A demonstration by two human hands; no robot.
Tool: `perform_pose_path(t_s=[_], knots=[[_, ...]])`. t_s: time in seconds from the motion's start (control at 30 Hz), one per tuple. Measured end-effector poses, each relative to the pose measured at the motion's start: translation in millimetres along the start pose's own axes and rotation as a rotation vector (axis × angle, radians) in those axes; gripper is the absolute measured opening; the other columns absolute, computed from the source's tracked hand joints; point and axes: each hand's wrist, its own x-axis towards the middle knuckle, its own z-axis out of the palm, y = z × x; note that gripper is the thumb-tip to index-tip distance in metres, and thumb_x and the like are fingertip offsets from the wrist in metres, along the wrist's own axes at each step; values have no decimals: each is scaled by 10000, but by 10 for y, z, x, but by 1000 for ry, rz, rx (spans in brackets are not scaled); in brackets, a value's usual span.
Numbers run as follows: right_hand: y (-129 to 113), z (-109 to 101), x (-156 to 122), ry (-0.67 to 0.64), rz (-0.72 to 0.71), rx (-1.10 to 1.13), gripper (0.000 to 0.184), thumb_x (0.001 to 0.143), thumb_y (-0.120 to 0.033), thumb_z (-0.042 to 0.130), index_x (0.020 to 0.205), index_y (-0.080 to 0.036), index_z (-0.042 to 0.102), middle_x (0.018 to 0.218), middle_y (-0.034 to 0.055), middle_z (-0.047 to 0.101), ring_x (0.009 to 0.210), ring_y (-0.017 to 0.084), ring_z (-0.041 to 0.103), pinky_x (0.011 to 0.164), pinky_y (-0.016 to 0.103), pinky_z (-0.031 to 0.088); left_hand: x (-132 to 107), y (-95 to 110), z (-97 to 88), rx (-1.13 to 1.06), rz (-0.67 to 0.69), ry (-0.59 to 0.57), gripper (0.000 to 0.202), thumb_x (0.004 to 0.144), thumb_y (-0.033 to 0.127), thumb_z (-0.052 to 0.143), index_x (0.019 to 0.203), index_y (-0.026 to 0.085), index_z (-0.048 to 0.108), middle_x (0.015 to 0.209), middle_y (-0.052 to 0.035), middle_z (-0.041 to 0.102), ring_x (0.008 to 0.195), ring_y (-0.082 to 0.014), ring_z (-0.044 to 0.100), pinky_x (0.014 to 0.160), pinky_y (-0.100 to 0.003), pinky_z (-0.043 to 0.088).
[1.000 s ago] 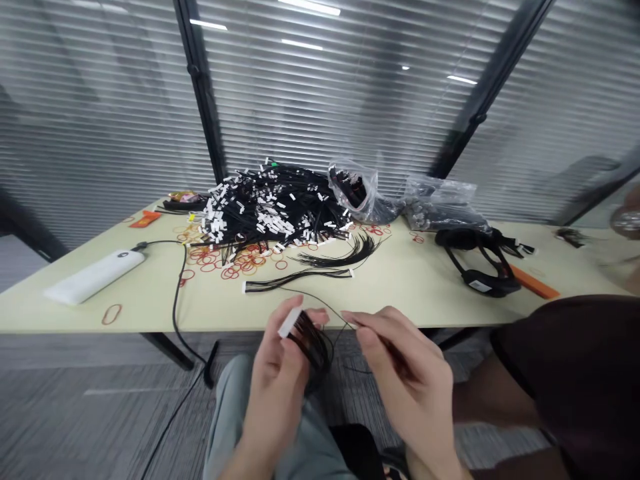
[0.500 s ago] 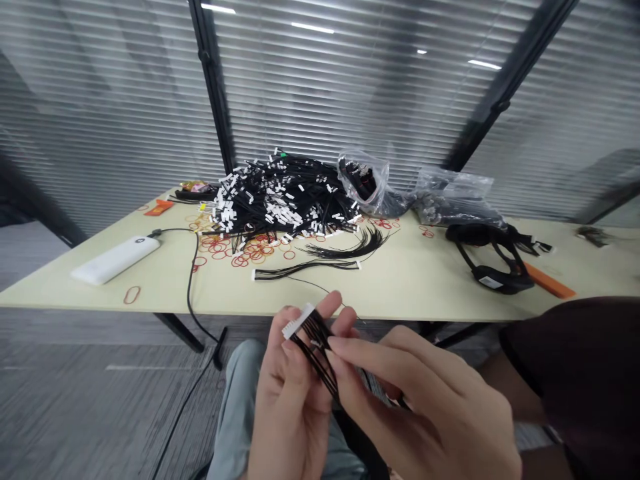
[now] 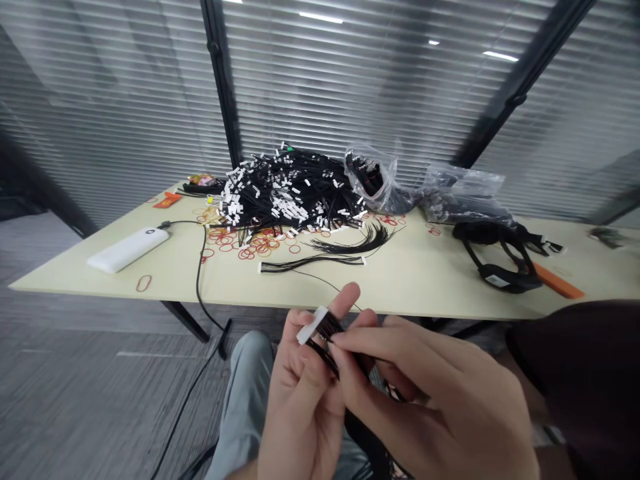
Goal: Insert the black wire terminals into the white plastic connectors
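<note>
A bundle of thin black wires with a white connector (image 3: pixel 313 325) sits above the lap, just short of the worktop (image 3: pixel 425 280) edge. The left hand (image 3: pixel 305 393) is closed around it below the connector, while the right hand (image 3: pixel 430 400) pinches the strands; a firm left grip and light, even right-hand tension would probably keep them parallel and untangled

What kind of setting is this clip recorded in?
Likely an office room used as a small assembly bench: glass partition with blinds, a work table heaped with black wire harnesses, and loose rubber bands for bundling.
</note>
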Motion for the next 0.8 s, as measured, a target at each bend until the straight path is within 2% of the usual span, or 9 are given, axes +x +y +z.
perform_pose_path(t_s=[0.27, 0.37, 0.5, 0.57, 0.7, 0.73, 0.8], knots=[[-9, -4, 30, -25, 51, 120, 63, 801, -216, 589, 753, -252, 569, 528, -60, 532, 384, 57, 392, 383, 201, 335, -14, -2, 14, 10, 12, 0, 91, 800, 311, 644, 882, 348, 636, 1190, 119, 638, 1047, -83, 624, 892, -104, 496], [-26, 12, 22, -21, 35, 141, 59, 796, -229, 605, 756, -252, 569, 499, -63, 486, 383, 57, 359, 370, 202, 312, -31, 0, 8, 23, 40, -9, 90, 795, 308, 652, 876, 337, 627, 1164, 103, 657, 1025, -89, 637, 880, -117, 511], [1, -16, 39, -45, 34, 196, 55, 795, -210, 626, 786, -241, 582, 558, -61, 521, 408, 45, 360, 398, 191, 331, 27, 43, -21, 65, 64, -31, 116, 815, 281, 636, 911, 329, 594, 1198, 96, 639, 1062, -113, 622, 895, -168, 525], [108, -22, 103, -36, 88, 297, 50, 813, -215, 613, 810, -248, 575, 596, -56, 512, 439, 50, 373, 416, 186, 342, 168, 84, 8, 112, 98, -58, 98, 845, 267, 602, 926, 309, 566, 1223, 90, 623, 1104, -122, 597, 915, -190, 519], [537, 110, 351, 176, 358, 669, 62, 888, -302, 513, 884, -241, 515, 828, -6, 539, 652, 81, 493, 542, 193, 408, 737, 178, 225, 244, 313, -138, 56, 935, 198, 441, 960, 227, 483, 1251, 2, 603, 1181, -163, 543, 1007, -294, 461], [660, 170, 426, 165, 409, 789, 94, 894, -322, 499, 883, -229, 500, 898, 5, 566, 706, 85, 521, 596, 201, 428, 916, 203, 294, 264, 336, -180, 64, 945, 171, 409, 943, 206, 463, 1258, -18, 593, 1196, -172, 529, 1030, -313, 436], [886, 286, 574, 13, 540, 1049, 144, 896, -345, 476, 859, -206, 470, 879, 23, 598, 779, 111, 572, 693, 238, 461, 1268, 258, 399, 281, 455, -226, 61, 952, 167, 385, 971, 194, 437, 1265, -43, 578, 1211, -182, 514, 1054, -334, 397]])
